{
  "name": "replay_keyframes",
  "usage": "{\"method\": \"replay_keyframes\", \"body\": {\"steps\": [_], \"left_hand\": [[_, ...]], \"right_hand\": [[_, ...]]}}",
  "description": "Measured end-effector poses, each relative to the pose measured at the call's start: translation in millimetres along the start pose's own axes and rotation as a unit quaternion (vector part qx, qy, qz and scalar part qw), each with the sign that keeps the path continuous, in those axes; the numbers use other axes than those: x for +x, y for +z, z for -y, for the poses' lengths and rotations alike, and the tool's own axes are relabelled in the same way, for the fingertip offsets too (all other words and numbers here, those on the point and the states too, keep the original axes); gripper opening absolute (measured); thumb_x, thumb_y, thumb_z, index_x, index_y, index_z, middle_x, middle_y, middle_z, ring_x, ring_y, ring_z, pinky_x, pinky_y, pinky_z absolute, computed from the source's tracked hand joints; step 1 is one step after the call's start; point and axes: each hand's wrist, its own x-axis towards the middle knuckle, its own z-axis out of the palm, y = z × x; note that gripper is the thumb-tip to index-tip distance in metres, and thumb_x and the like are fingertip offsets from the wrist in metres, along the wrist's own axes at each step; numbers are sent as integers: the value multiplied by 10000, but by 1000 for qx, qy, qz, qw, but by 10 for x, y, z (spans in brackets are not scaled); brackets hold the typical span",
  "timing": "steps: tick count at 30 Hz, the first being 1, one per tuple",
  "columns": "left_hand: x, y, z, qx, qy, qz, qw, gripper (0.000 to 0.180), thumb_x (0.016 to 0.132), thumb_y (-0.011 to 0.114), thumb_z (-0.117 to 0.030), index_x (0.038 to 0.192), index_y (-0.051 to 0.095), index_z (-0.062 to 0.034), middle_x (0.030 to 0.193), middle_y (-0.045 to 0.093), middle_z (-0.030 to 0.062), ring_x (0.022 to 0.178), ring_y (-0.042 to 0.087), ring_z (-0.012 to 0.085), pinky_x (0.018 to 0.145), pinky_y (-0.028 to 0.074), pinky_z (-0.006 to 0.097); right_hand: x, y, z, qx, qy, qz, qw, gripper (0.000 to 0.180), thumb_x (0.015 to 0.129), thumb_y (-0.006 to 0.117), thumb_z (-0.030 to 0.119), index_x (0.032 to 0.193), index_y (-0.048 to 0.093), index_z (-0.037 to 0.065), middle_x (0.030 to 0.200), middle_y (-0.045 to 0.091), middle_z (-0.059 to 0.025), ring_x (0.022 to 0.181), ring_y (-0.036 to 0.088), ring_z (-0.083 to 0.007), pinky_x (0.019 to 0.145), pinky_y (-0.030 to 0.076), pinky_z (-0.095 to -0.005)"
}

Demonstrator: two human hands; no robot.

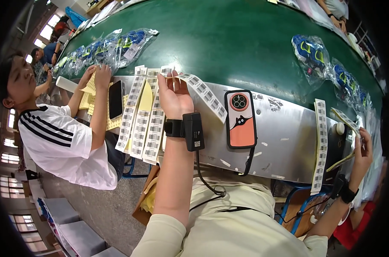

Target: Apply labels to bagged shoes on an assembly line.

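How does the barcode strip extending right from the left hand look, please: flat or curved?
Curved: the barcode strip arches visibly beside the left hand.

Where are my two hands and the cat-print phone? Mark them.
Left hand [176, 100], head view: the palm.
Right hand [363, 150], head view: middle of the hand.
Cat-print phone [240, 122], head view: the printed cat on its back.
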Motion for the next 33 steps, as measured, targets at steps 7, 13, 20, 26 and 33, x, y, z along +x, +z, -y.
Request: {"method": "replay_keyframes", "body": {"steps": [7, 13, 20, 26, 33], "left_hand": [[-11, -188, 62, 40, -69, -20, 997, 363, 974, 491, -387, 1057, 546, -38, 956, 610, 65, 869, 576, 197, 791, 522, 326], [12, -187, 187, 17, -66, -54, 996, 358, 986, 455, -379, 1058, 532, -37, 941, 606, 80, 873, 568, 199, 780, 516, 324], [1003, -1049, 28, -50, -162, 143, 975, 408, 935, 566, -338, 1141, 563, 15, 1051, 624, 170, 934, 621, 260, 875, 527, 365], [637, -768, -58, 55, -96, 53, 992, 443, 965, 508, -303, 1160, 531, 93, 1108, 622, 203, 1025, 613, 262, 923, 523, 338], [432, -610, 79, 65, -70, 42, 995, 453, 982, 477, -288, 1220, 487, 98, 1129, 609, 212, 1022, 617, 257, 929, 524, 330]], "right_hand": [[-4, -43, 42, -14, -11, -1, 1000, 217, 932, 578, 74, 1140, 606, 16, 1221, 594, -86, 1092, 558, -156, 922, 420, -250], [27, 9, -31, -16, 1, 1, 1000, 245, 897, 604, 46, 1140, 602, 11, 1208, 592, -82, 1089, 553, -161, 917, 424, -253], [111, 208, 438, -44, -33, -32, 998, 201, 797, 682, 75, 989, 654, 24, 1050, 653, -31, 808, 568, -76, 588, 414, -208], [105, 145, 592, 13, -69, -103, 992, 213, 775, 706, 62, 968, 640, 0, 1042, 636, -79, 786, 565, -87, 618, 425, -205], [-152, 328, -188, -156, -35, 114, 980, 208, 753, 669, 130, 892, 618, -16, 935, 614, -158, 856, 606, -348, 757, 492, -391]]}}
